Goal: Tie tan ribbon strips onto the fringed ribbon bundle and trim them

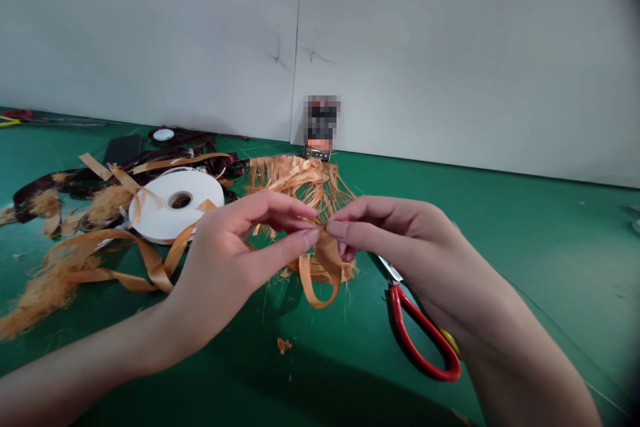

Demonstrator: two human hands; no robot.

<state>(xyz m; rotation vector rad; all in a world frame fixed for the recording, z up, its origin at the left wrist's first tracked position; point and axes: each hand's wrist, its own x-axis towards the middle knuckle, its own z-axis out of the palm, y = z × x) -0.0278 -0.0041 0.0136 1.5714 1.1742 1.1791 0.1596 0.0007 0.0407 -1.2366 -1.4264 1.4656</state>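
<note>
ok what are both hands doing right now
left hand: half open, thumb tip at the orange ribbon, can't tell if it's holding
right hand: closed in a pinch on the orange ribbon

free passage: open green cutting mat [530,267] right of the right hand [395,240], reaching to the white wall [450,47]; more open mat below both wrists. obstacles: red-handled scissors [425,340] just under the right hand; tan ribbon loop [320,273] and frayed orange fibre bundle [300,180] directly beyond and below the fingertips; white ribbon spool [175,203] and loose tan ribbon strips [120,273] beside the left hand [225,260], blocking the left side of the mat
</note>
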